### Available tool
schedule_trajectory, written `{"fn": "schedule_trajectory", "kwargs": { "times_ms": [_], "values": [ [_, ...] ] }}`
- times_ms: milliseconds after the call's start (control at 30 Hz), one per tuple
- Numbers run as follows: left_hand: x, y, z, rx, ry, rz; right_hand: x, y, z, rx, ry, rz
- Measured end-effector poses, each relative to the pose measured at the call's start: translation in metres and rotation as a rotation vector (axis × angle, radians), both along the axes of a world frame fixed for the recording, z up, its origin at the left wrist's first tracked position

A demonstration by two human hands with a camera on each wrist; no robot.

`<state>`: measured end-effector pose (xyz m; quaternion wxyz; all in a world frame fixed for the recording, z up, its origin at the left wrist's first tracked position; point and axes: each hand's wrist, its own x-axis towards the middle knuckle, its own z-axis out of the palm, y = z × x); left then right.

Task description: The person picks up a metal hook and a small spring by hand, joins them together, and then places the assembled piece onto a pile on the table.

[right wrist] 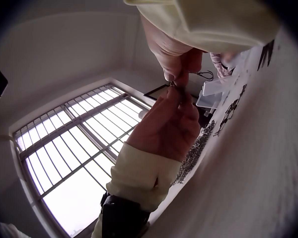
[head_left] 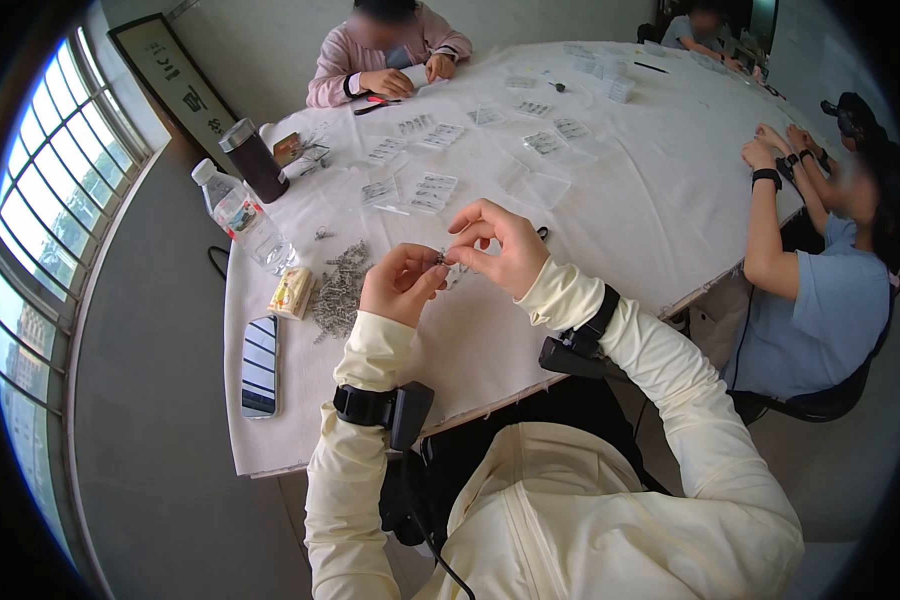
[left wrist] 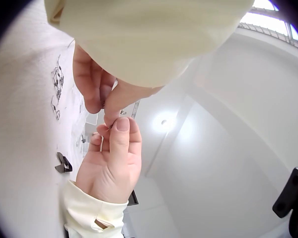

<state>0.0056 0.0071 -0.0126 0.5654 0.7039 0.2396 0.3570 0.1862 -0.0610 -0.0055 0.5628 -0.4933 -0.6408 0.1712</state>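
My left hand [head_left: 402,284] and right hand [head_left: 502,246] meet fingertip to fingertip above the white tablecloth. Between thumb and fingers, each pinches a small metal piece [right wrist: 173,84], mostly covered by the fingertips. A thin curved wire hook [right wrist: 206,75] sticks out beside the right fingers in the right wrist view. On the cloth below lie several loose dark wire hooks [left wrist: 57,82]. Left of my left hand spreads a heap of small silvery metal pieces [head_left: 342,290].
Around the heap stand a yellow packet [head_left: 291,293], a water bottle [head_left: 245,220], a dark flask [head_left: 255,160] and a phone [head_left: 260,367]. Clear plastic boxes [head_left: 434,191] holding rows of small pieces lie farther in. Other people sit around the table [head_left: 660,200].
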Motion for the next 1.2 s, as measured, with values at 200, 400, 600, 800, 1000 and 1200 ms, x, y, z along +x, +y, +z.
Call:
{"fn": "schedule_trajectory", "kwargs": {
  "times_ms": [200,400,600,800,1000,1200],
  "values": [
    [0.003,-0.001,-0.003,0.222,0.047,0.126,0.0,-0.002,0.003,-0.033,-0.05,-0.008],
    [0.002,-0.012,0.012,0.743,0.154,0.304,0.0,0.0,-0.004,-0.076,-0.074,0.06],
    [0.004,-0.013,0.01,0.998,0.155,0.356,0.0,0.001,-0.005,-0.143,0.04,0.134],
    [0.006,-0.015,0.011,1.038,0.148,0.356,0.002,0.006,-0.013,-0.188,0.209,0.224],
    [0.008,-0.02,0.015,0.807,0.11,0.34,0.003,0.008,-0.015,-0.213,0.323,0.282],
    [0.007,-0.018,0.015,0.681,0.116,0.293,0.011,0.008,-0.013,-0.219,0.426,0.244]
  ]
}}
